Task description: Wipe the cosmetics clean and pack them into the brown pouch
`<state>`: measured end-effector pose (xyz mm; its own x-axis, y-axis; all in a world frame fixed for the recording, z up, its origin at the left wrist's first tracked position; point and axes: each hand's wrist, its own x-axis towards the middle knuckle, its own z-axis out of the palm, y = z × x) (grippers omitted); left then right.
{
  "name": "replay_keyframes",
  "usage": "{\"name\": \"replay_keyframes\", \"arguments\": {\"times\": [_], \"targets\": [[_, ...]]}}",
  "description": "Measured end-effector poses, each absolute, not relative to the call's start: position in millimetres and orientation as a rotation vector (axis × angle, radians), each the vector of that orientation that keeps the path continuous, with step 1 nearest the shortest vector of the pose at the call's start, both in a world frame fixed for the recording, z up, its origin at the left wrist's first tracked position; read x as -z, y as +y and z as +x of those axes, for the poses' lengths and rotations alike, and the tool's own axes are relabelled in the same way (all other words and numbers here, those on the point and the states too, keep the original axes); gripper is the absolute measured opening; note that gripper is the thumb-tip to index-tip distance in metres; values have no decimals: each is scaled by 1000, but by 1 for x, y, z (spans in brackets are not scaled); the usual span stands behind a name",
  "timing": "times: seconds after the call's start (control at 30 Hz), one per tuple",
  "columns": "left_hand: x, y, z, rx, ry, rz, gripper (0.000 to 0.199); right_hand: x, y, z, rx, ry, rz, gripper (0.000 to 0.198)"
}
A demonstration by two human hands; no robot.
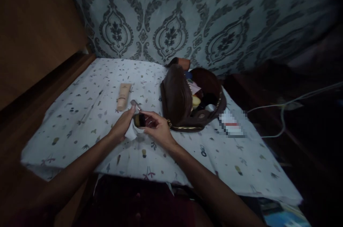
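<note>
Both my hands meet over the front middle of the table around a small makeup container [139,120], golden-brown with a dark end. My left hand [123,123] is closed around a white tissue or cloth [131,132] and the container's left side. With thumb and fingers, my right hand [160,129] grips the dark end. A small greyish, flat-ended piece [135,104] sticks up between the hands; its kind is unclear. Just beyond my left hand, a beige cosmetic tube [124,96] lies on the tablecloth.
A brown handbag [175,91] stands unzipped right of my hands, with several cosmetics inside. Behind it is an orange-brown item [183,63]. A blurred-out pale object [232,124] lies at the right, near white cables [282,114]. Patterned cloth [88,141] covers the table; wooden furniture [40,34] borders it left.
</note>
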<state>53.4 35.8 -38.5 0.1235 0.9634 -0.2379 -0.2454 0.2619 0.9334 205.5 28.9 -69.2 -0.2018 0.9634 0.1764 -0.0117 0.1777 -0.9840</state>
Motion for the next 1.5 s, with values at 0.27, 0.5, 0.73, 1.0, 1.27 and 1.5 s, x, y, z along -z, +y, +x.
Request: {"name": "replay_keyframes", "arguments": {"times": [0.27, 0.5, 0.73, 1.0, 1.27, 1.5], "targets": [[39, 29, 50, -880, 1088, 1087, 68, 59, 18, 211, -787, -1679, -1075, 47], [35, 22, 56, -832, 1061, 1368, 47, 11, 4, 266, -489, -1647, -1109, 42], [-19, 16, 106, -588, 859, 1833, 54, -37, 18, 361, -233, -1463, -1355, 44], [-17, 18, 163, -583, 842, 1820, 77, -37, 20, 387, -163, -1686, -1490, 44], [-14, 20, 156, -341, 805, 2015, 61, -48, 17, 398, -63, -1835, -1578, 40], [-16, 19, 158, -264, 848, 2086, 62, -58, 31, 399, -16, -1908, -1606, 42]]}}
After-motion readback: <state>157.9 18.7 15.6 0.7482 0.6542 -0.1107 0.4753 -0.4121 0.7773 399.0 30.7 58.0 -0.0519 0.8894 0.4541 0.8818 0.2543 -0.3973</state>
